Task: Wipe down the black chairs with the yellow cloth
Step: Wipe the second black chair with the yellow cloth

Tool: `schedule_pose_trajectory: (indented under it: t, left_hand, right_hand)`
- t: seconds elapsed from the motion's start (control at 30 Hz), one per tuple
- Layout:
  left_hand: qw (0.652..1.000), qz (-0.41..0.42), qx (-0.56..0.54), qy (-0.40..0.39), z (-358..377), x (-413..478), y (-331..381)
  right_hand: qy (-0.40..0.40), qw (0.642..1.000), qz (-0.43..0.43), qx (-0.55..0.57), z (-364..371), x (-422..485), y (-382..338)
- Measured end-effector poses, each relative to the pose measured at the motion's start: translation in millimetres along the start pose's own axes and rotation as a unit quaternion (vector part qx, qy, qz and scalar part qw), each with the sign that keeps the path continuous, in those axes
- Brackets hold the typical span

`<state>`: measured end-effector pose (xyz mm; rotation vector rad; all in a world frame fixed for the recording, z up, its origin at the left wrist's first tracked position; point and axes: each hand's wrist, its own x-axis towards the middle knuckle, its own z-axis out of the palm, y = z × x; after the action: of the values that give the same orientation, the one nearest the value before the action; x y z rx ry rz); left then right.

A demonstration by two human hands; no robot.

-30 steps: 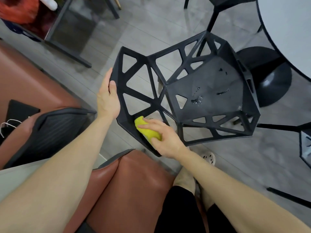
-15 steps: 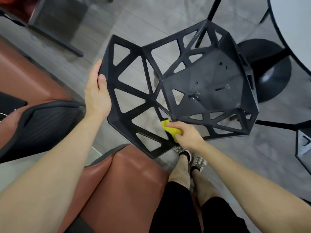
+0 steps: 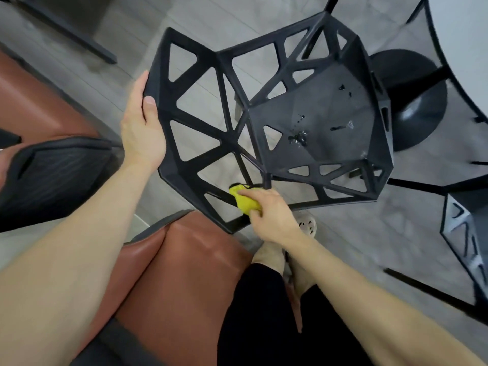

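Midway through one chair, by the look of it: rubs the yellow cloth [image 3: 244, 201], bunched in the curled fingers of the right hand [image 3: 273, 216], along a lower strut of the black lattice chair [image 3: 330, 109], at about six o'clock of its frame. Steadies that chair with the left hand [image 3: 142, 130], clamped on the backrest edge at nine o'clock, thumb over the front. Next probably calls for lifting the cloth over the rim toward one o'clock, onto the seat panel, to take up the wet spots [image 3: 298, 137] there, with a firm left-hand grip. Counted: one cloth, two hands, roughly three clusters of wet spots, and two black lattice chairs in view, with the second chair [image 3: 475, 212] cut off at four o'clock.
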<state>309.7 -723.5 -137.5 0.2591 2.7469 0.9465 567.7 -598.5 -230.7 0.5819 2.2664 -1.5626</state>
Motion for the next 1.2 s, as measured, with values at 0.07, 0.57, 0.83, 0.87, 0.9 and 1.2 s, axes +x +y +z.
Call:
schedule_pose_trajectory:
  t: [0.07,0.57,0.83,0.87,0.9,1.2]
  left_hand:
    - [1.000,-0.001,0.000,0.006,-0.7,-0.7,-1.5]
    - [1.000,0.005,0.006,0.015,1.5,4.1,-6.1]
    - [1.000,0.009,0.003,0.015,2.7,4.4,-9.4]
    - [1.000,0.008,0.003,0.013,2.7,5.2,-8.2]
    - [1.000,0.006,0.003,0.011,2.2,4.9,-7.1]
    - [1.000,0.006,0.005,0.018,0.2,2.5,-3.4]
  right_hand:
    - [0.028,0.997,-0.050,0.052,13.2,-22.8,-12.3]
    - [0.016,1.000,0.022,0.012,5.0,-19.2,-4.0]
    - [-0.033,0.999,0.001,-0.033,-12.0,-32.5,53.8]
    - [-0.020,0.999,0.011,-0.028,-6.2,-30.2,47.1]
    - [-0.003,1.000,0.014,-0.015,0.8,-28.1,35.2]
    - [-0.012,0.999,0.030,0.040,-14.7,-31.4,32.0]
